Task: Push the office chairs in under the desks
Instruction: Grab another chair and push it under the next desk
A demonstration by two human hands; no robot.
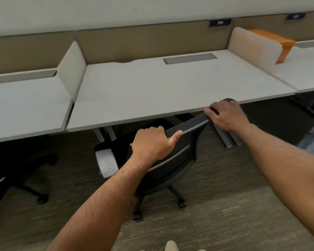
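A black mesh-backed office chair (172, 160) stands in front of the middle white desk (161, 87), its seat partly under the desktop and its backrest top close to the front edge. My left hand (152, 143) grips the left part of the backrest's top rim, thumb on the near side. My right hand (225, 115) is closed over the right end of the same rim, right at the desk edge. The chair's wheeled base (170, 200) rests on the carpet.
A second black chair (20, 171) sits partly under the left desk (24, 102). Low dividers (72, 67) separate the desks; an orange panel (277, 44) stands at the right. Grey desk legs (225, 136) flank the chair. Carpeted floor lies behind it.
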